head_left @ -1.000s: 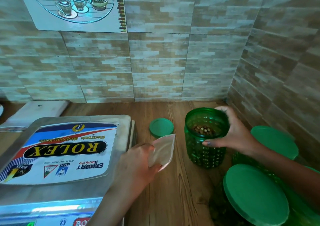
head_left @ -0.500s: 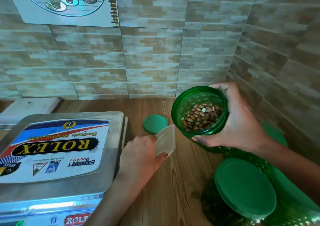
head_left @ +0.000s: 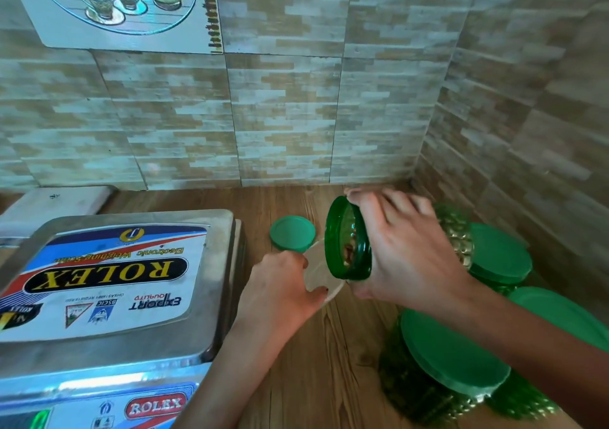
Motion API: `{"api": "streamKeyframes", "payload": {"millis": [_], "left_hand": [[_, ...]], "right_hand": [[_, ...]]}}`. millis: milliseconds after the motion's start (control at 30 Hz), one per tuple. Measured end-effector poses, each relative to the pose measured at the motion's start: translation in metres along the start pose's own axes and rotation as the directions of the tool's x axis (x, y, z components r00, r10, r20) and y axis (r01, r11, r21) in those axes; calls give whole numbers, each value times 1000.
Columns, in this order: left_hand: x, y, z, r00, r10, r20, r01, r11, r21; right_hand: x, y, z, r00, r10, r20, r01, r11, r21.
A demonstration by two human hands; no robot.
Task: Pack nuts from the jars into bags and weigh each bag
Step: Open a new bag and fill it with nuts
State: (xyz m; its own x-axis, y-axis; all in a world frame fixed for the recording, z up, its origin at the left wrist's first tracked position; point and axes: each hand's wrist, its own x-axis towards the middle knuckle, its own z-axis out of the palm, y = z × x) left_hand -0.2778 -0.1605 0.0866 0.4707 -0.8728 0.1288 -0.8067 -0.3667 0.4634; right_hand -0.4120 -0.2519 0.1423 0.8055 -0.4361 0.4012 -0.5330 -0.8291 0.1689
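My right hand (head_left: 400, 250) grips an open green jar (head_left: 346, 242) of brown nuts, tipped on its side with its mouth facing left. My left hand (head_left: 280, 288) pinches a small pale bag (head_left: 318, 275) by its edge, holding its mouth right under the jar's rim. The jar's green lid (head_left: 291, 232) lies flat on the wooden counter behind the bag. A steel electronic weighing scale (head_left: 112, 283) stands at the left with nothing on its platform.
Several closed green jars (head_left: 451, 356) with green lids crowd the right corner, one (head_left: 497, 257) behind my right wrist. Tiled walls close off the back and right. A white slab (head_left: 52, 199) lies behind the scale. Bare wooden counter (head_left: 326, 362) shows between my arms.
My right hand lifted the jar off the counter and tipped it from upright to nearly horizontal over the bag. My left hand brought the bag's mouth up to the jar's rim.
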Motion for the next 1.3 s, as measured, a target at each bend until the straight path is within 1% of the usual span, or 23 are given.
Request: {"api": "streamKeyframes", "payload": {"millis": [167, 400, 733, 1000, 1133, 1300], "left_hand": [[-1, 4, 2, 1000, -13, 20, 14, 999, -46], [1, 7, 2, 998, -27, 55, 31, 996, -79], [2, 3, 0, 983, -77, 167, 105, 980, -168], [5, 0, 0, 983, -65, 172, 105, 966, -238], [6, 0, 3, 977, -76, 199, 132, 950, -282], [9, 0, 4, 975, -97, 200, 156, 940, -303]], "right_hand": [[-1, -9, 4, 999, 2, 46, 1, 996, -85], [3, -16, 12, 998, -24, 53, 32, 985, -170], [10, -27, 19, 994, -54, 92, 70, 982, -174], [18, -30, 17, 983, -84, 162, 116, 973, -198], [20, -30, 17, 980, -102, 168, 136, 969, -206], [24, -31, 13, 967, -119, 226, 172, 958, -231]]}}
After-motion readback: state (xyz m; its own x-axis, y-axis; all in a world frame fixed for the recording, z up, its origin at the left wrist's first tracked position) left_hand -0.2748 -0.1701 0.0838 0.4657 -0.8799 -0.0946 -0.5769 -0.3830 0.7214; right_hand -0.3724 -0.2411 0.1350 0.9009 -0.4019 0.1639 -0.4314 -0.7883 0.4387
